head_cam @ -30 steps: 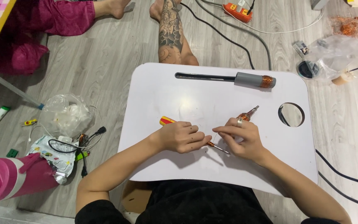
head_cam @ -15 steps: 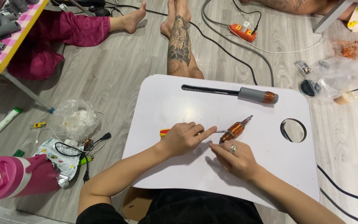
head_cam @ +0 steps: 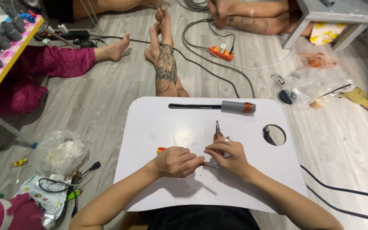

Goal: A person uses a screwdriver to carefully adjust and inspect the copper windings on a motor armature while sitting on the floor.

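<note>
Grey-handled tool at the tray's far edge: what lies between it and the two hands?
In the head view, only bare white tray lies between the grey-handled tool and the left hand; toward the right hand, an orange-handled tool juts up.

My 2 hands, left hand (head_cam: 176, 162) beside right hand (head_cam: 228, 156), rest on lap table (head_cam: 158, 123); soldering iron (head_cam: 218, 106) lies behind them, cup hole (head_cam: 274, 134) right, plastic bag (head_cam: 60, 151) on floor left.
</note>
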